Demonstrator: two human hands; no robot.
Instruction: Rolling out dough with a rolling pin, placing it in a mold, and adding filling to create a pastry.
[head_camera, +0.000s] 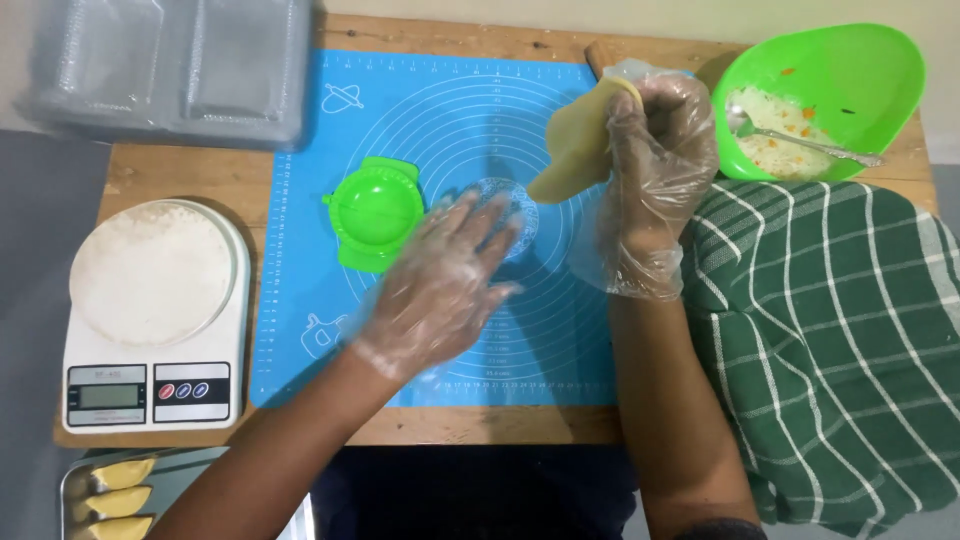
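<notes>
My right hand (655, 165), in a clear plastic glove, holds a thin round sheet of pale yellow dough (575, 140) lifted above the blue silicone mat (420, 110). My left hand (450, 280), also gloved, lies flat with fingers spread on the middle of the mat, just right of a closed green dumpling press (375, 212). A green bowl (850, 70) of white filling with orange bits and a metal spoon (810, 138) stands at the far right.
A white kitchen scale (155, 310) topped with a floury plate sits at the left. Clear plastic containers (170, 65) are at the far left. A green checked cloth (830, 340) covers the right. A metal tray (115, 490) with folded dumplings is at the bottom left.
</notes>
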